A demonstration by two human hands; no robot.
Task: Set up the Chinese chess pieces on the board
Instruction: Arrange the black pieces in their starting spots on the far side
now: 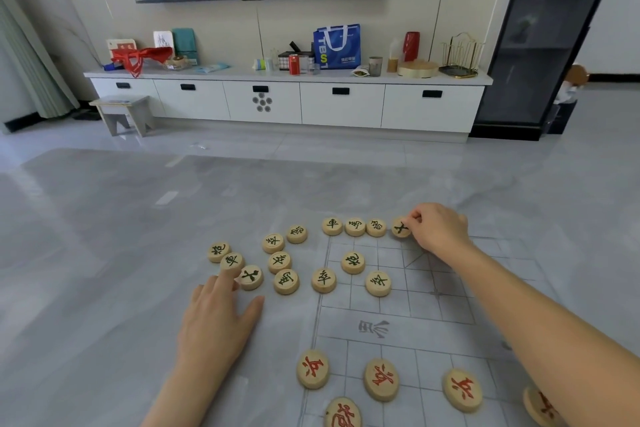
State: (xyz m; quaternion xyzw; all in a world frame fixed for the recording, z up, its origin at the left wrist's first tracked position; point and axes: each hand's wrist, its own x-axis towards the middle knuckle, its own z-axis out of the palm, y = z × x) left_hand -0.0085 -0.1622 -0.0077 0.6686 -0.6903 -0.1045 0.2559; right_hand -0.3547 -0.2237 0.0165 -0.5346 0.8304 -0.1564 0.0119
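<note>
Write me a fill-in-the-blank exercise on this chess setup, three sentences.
The right hand pinches a dark-lettered piece at the ____ end of the far row. Counting that piece, the far row holds ____ pieces. The pieces nearest the camera carry ____ lettering.
Missing words: right; four; red.

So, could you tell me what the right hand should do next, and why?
Probably set the black piece down and let go: the right hand pinches it at the end of the far row, beside three placed pieces; loose black pieces wait left of the board.
</note>
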